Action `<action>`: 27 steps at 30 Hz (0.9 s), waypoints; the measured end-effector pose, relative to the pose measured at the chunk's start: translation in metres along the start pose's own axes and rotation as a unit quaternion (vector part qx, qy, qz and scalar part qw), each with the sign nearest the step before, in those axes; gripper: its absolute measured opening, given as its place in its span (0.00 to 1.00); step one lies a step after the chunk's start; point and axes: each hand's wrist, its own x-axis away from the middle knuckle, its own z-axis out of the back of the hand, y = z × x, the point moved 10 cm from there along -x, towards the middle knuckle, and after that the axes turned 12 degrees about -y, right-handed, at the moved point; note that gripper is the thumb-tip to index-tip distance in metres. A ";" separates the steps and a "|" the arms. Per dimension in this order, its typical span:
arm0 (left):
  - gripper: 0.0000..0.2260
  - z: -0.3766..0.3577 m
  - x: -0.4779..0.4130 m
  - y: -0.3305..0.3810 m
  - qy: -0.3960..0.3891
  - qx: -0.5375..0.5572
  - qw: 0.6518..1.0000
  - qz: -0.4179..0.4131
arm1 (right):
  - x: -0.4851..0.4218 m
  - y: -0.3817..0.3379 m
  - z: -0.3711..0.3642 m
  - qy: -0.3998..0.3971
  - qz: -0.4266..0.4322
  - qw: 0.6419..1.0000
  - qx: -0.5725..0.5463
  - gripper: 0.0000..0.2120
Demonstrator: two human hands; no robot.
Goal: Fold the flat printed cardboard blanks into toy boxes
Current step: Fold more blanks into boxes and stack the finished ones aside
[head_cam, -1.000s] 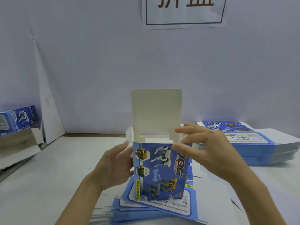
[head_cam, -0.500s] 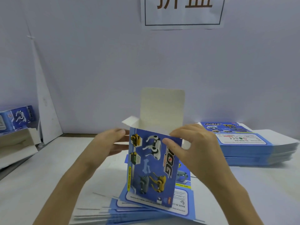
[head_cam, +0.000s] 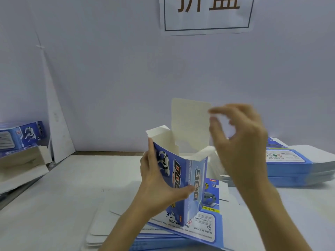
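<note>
The half-formed box [head_cam: 183, 180] stands upright on flat blanks [head_cam: 204, 227] at 6 o'clock, lid flap [head_cam: 190, 122] raised; the left hand [head_cam: 159, 185] grips its left edge, thumb across the front; the right hand [head_cam: 241, 147], loosely spread and holding nothing, hovers by the flap's right edge; the table [head_cam: 72, 196] spreads toward 9 o'clock.

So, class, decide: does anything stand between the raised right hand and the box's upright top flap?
Nothing visible does. The right hand is beside the top flap, fingertips at its right edge; the left hand grips the box.
</note>
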 end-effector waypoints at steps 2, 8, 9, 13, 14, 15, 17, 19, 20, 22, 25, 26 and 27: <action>0.58 -0.002 0.000 0.000 -0.001 -0.012 1.000 -0.002 | -0.027 0.011 -0.002 -0.022 -0.032 0.999 0.016 0.11; 0.59 -0.002 0.001 0.005 -0.012 -0.020 1.000 -0.008 | -0.063 0.068 -0.035 -0.143 -0.123 0.980 -0.066 0.06; 0.58 -0.003 0.002 0.005 -0.014 -0.021 1.000 -0.006 | -0.059 0.087 -0.038 -0.143 -0.168 0.969 -0.112 0.06; 0.60 -0.003 0.002 0.005 -0.013 -0.012 1.000 -0.001 | 0.000 0.160 -0.072 -0.169 -0.411 0.848 -0.289 0.06; 0.60 -0.002 0.002 0.005 -0.009 -0.011 1.000 0.001 | 0.026 0.170 -0.086 -0.194 -0.472 0.800 -0.317 0.05; 0.59 -0.002 0.002 0.005 -0.005 -0.010 1.000 0.002 | 0.053 0.173 -0.101 -0.229 -0.523 0.742 -0.351 0.04; 0.58 -0.002 0.002 0.006 -0.001 -0.013 1.000 -0.002 | 0.099 0.165 -0.127 -0.289 -0.584 0.627 -0.427 0.09; 0.59 -0.003 0.002 0.006 -0.002 -0.017 1.000 -0.009 | 0.117 0.155 -0.136 -0.298 -0.600 0.567 -0.479 0.09; 0.59 -0.003 0.002 0.006 -0.004 -0.016 1.000 -0.011 | 0.116 0.155 -0.135 -0.283 -0.598 0.566 -0.492 0.09; 0.58 -0.003 0.003 0.005 -0.007 -0.018 1.000 -0.012 | 0.099 0.158 -0.125 -0.239 -0.576 0.604 -0.497 0.08; 0.58 -0.003 0.003 0.006 -0.007 -0.020 1.000 -0.012 | 0.060 0.158 -0.107 -0.190 -0.511 0.675 -0.497 0.11; 0.58 -0.004 0.003 0.006 -0.008 -0.019 1.000 -0.012 | 0.046 0.155 -0.102 -0.186 -0.480 0.701 -0.494 0.10; 0.58 -0.004 0.003 0.007 -0.008 -0.018 1.000 -0.012 | 0.032 0.149 -0.097 -0.192 -0.445 0.732 -0.479 0.09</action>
